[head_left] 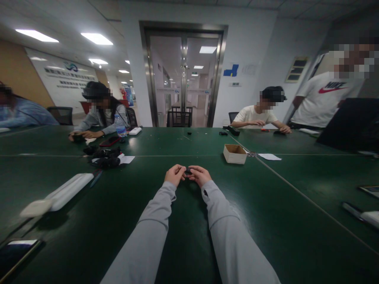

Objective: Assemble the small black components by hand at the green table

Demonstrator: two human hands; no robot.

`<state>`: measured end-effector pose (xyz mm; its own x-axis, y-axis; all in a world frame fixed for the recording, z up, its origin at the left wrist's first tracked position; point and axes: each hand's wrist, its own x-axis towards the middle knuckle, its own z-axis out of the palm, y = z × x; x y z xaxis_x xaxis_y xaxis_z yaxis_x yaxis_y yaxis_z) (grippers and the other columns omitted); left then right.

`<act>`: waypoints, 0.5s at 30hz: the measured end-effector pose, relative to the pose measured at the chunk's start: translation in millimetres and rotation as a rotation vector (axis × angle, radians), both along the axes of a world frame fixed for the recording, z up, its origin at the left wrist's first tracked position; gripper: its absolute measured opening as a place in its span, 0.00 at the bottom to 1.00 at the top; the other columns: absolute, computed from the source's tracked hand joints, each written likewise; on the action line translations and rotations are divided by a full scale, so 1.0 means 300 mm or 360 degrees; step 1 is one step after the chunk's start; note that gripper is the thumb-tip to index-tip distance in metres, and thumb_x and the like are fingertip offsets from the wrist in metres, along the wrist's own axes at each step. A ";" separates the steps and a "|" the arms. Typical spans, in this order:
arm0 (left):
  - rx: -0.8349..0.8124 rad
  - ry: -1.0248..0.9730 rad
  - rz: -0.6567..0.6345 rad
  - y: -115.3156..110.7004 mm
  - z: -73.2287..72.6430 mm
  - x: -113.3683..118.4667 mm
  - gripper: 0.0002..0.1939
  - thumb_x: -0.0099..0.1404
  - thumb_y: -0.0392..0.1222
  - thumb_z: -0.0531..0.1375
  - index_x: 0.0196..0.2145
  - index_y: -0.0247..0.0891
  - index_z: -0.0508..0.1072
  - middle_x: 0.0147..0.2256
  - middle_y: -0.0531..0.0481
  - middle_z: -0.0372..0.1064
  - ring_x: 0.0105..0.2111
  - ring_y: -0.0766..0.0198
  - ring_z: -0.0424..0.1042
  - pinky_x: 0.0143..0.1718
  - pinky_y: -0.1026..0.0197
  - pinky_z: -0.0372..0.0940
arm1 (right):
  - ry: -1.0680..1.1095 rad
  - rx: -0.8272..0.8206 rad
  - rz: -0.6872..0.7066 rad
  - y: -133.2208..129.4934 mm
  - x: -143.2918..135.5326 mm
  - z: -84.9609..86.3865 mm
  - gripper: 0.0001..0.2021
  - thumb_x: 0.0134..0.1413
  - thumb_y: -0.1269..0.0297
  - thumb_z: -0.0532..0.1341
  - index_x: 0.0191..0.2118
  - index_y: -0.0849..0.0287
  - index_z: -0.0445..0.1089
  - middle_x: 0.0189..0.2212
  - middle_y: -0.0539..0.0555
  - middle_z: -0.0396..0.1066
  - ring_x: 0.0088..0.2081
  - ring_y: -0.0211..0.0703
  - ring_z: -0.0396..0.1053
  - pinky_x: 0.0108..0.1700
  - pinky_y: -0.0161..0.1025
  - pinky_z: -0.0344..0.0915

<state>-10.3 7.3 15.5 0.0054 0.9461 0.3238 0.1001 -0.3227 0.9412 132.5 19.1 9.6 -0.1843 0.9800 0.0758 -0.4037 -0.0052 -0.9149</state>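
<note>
A small black object (188, 170) is held between my two hands above the green table (189, 221); it is too small for me to tell its kind. The fingers of my left hand (175, 174) pinch it from the left. From the right, my right hand (200, 176) closes its thumb and fingers on the same object. Grey sleeves cover both forearms. The nearest container is an open cardboard box (235, 157), standing beyond my right hand.
To the left lie a white power strip (71, 191), a phone (19, 256) and a heap of black gear (105, 157). A water bottle (121, 127) stands farther back. Across the table sit several people; another person (328, 94) stands at right near a dark screen (349, 126).
</note>
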 end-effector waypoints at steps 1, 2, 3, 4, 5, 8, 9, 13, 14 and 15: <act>0.0013 -0.0033 0.0003 0.003 -0.001 0.001 0.17 0.54 0.52 0.56 0.31 0.33 0.69 0.21 0.50 0.67 0.20 0.68 0.66 0.22 0.66 0.62 | 0.0002 -0.0004 0.0004 -0.003 0.000 0.002 0.08 0.44 0.75 0.62 0.34 0.64 0.69 0.26 0.56 0.71 0.25 0.40 0.71 0.26 0.30 0.68; 0.0029 -0.0070 0.0010 0.006 -0.001 0.001 0.17 0.53 0.52 0.57 0.31 0.33 0.69 0.23 0.49 0.67 0.22 0.67 0.67 0.23 0.66 0.62 | 0.0008 -0.0012 0.0016 -0.006 -0.001 0.005 0.08 0.45 0.75 0.61 0.35 0.64 0.68 0.27 0.56 0.71 0.27 0.42 0.71 0.27 0.32 0.69; 0.0042 -0.0099 0.0017 0.008 0.000 0.000 0.17 0.52 0.52 0.58 0.31 0.33 0.70 0.25 0.48 0.68 0.24 0.67 0.67 0.23 0.67 0.62 | 0.0019 -0.0019 0.0034 -0.009 -0.002 0.008 0.08 0.45 0.75 0.61 0.35 0.64 0.68 0.28 0.57 0.71 0.28 0.43 0.71 0.28 0.33 0.69; 0.0044 -0.0116 0.0023 0.010 0.002 -0.001 0.18 0.51 0.51 0.60 0.32 0.33 0.70 0.28 0.47 0.68 0.25 0.67 0.67 0.22 0.68 0.62 | 0.0034 -0.0025 0.0058 -0.013 -0.002 0.012 0.08 0.46 0.75 0.60 0.36 0.64 0.67 0.28 0.57 0.71 0.30 0.45 0.71 0.30 0.35 0.70; 0.0028 -0.0121 0.0017 0.011 0.005 -0.003 0.19 0.50 0.52 0.60 0.34 0.34 0.71 0.31 0.47 0.68 0.26 0.68 0.66 0.21 0.69 0.61 | 0.0054 -0.0026 0.0090 -0.018 -0.002 0.015 0.08 0.46 0.75 0.60 0.36 0.64 0.66 0.28 0.57 0.71 0.31 0.46 0.72 0.31 0.36 0.70; -0.0083 -0.0184 -0.0095 0.006 0.018 -0.002 0.24 0.49 0.54 0.60 0.40 0.35 0.70 0.30 0.48 0.67 0.21 0.72 0.62 0.17 0.71 0.55 | 0.0098 -0.0013 0.0222 -0.028 -0.001 0.020 0.11 0.47 0.73 0.61 0.39 0.62 0.64 0.29 0.56 0.71 0.33 0.47 0.71 0.35 0.41 0.70; -0.0124 -0.0248 -0.0148 0.002 0.021 0.001 0.25 0.49 0.54 0.60 0.41 0.35 0.70 0.28 0.49 0.67 0.19 0.74 0.61 0.16 0.72 0.54 | 0.0100 -0.0008 0.0264 -0.030 -0.001 0.021 0.13 0.46 0.72 0.61 0.40 0.62 0.63 0.29 0.56 0.71 0.33 0.47 0.71 0.36 0.42 0.69; -0.0226 -0.0369 -0.0239 -0.031 0.032 0.025 0.26 0.47 0.56 0.61 0.37 0.33 0.68 0.26 0.50 0.66 0.15 0.76 0.58 0.12 0.72 0.51 | -0.0019 0.0006 0.0355 -0.034 -0.013 0.014 0.18 0.42 0.69 0.65 0.41 0.61 0.61 0.26 0.51 0.69 0.29 0.44 0.71 0.37 0.43 0.69; -0.0228 -0.0329 -0.0224 -0.045 0.036 0.026 0.25 0.47 0.57 0.60 0.36 0.33 0.68 0.28 0.49 0.67 0.15 0.76 0.59 0.12 0.72 0.50 | -0.0074 0.0010 0.0361 -0.038 -0.018 0.013 0.20 0.40 0.68 0.66 0.41 0.60 0.61 0.25 0.50 0.68 0.28 0.43 0.71 0.37 0.43 0.69; -0.0229 -0.0260 -0.0205 -0.063 0.042 0.021 0.25 0.47 0.57 0.59 0.35 0.33 0.67 0.30 0.48 0.67 0.15 0.75 0.60 0.11 0.72 0.50 | -0.0135 0.0015 0.0366 -0.046 -0.023 0.015 0.21 0.38 0.67 0.67 0.41 0.60 0.61 0.25 0.49 0.68 0.28 0.42 0.70 0.37 0.43 0.68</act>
<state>-4.1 -11.6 28.2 0.0877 0.9774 0.1921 -0.0905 -0.1843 0.9787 125.5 5.4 14.2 -0.4085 0.9109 0.0592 -0.3144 -0.0795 -0.9460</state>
